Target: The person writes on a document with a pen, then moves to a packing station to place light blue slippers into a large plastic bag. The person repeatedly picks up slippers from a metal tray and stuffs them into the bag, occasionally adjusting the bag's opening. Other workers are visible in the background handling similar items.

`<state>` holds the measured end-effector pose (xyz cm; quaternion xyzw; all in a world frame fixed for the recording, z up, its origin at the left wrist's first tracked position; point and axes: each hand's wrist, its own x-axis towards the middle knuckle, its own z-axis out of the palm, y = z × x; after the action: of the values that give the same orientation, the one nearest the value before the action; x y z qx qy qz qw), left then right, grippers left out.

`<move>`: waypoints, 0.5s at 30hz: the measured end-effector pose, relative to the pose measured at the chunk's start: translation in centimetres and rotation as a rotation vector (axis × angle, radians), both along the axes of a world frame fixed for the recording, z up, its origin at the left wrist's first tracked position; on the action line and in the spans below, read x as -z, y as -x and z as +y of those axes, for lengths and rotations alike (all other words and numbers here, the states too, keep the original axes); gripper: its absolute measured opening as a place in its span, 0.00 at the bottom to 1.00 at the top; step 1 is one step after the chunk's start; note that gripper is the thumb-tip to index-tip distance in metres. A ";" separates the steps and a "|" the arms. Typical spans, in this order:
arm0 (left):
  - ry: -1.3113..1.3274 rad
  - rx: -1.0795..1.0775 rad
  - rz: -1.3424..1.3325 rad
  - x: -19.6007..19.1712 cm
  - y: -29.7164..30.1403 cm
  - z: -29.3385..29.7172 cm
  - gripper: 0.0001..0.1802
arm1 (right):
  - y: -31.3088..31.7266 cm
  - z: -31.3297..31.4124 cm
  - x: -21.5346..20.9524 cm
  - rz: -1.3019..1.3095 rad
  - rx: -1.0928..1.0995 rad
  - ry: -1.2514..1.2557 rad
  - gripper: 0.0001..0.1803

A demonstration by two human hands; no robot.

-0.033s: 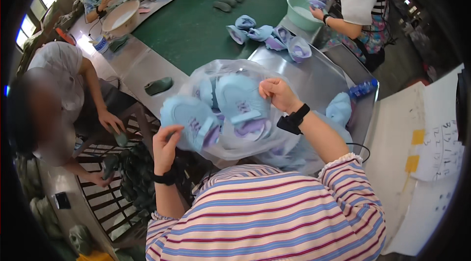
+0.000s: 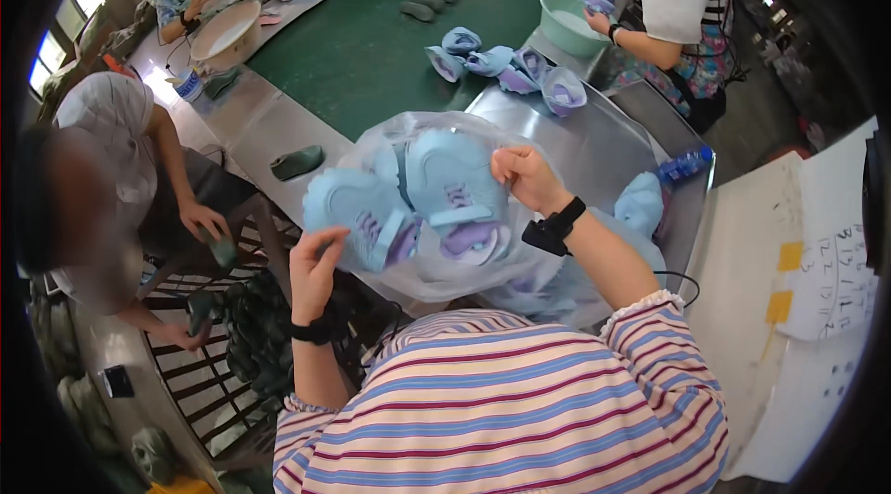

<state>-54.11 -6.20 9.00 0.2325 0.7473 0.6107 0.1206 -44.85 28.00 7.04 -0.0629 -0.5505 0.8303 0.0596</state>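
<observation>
Two light blue shoe uppers with purple linings are held side by side over a clear plastic bag [image 2: 371, 143]. My left hand [image 2: 314, 276] pinches the outer edge of the left shoe upper [image 2: 348, 202] between thumb and fingers. At the rim of the right shoe upper [image 2: 450, 165], my right hand [image 2: 531, 180] is closed on its edge. More pale blue pieces show behind them, inside the bag. Another plastic-wrapped heap [image 2: 548, 295] of blue and purple lies beside my right forearm, partly hidden by it.
A pile of blue-purple shoe pieces [image 2: 506, 67] lies beyond the bag, by the green work surface [image 2: 325, 76]. A dark green shoe [image 2: 297, 162] rests on the left ledge, a blue bottle [image 2: 685, 166] at right. Co-workers sit around; dark shoes fill a slatted crate [image 2: 190, 401] at lower left.
The left shoe upper has tilted slightly up and closer to the right one. At left, a co-worker's hands have shifted a little with dark green shoes. My grip looks the same.
</observation>
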 end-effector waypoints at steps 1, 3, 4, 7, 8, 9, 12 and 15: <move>0.041 0.031 0.091 -0.1 0.6 1.1 0.12 | -0.2 -0.1 0.1 0.040 0.064 0.036 0.20; 0.084 0.074 0.213 -0.4 0.9 2.6 0.15 | -0.8 -0.1 -0.5 0.063 0.150 0.109 0.20; 0.092 0.088 0.242 -0.8 0.8 3.3 0.16 | -0.9 -0.4 -1.1 0.069 0.170 0.111 0.19; 0.013 0.074 0.211 -0.5 0.7 3.6 0.19 | -0.5 -0.7 -1.7 0.102 0.259 0.082 0.14; -0.028 0.062 0.176 -0.3 0.5 3.4 0.20 | -0.3 -0.5 -1.8 0.050 0.313 0.185 0.13; -0.039 0.052 0.126 -0.3 0.5 3.2 0.20 | -0.1 -0.4 -2.2 -0.004 0.366 0.288 0.12; 0.143 0.185 0.201 0.2 0.4 3.8 0.20 | -0.3 1.9 0.9 -0.106 0.168 0.182 0.12; 0.261 0.329 0.279 1.3 -0.5 6.3 0.19 | -0.1 1.0 5.4 -0.251 0.074 -0.390 0.18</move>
<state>-53.63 0.10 7.71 0.4155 0.7814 0.4431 0.1430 -44.78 28.98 1.60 -0.1732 -0.7009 0.6911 0.0320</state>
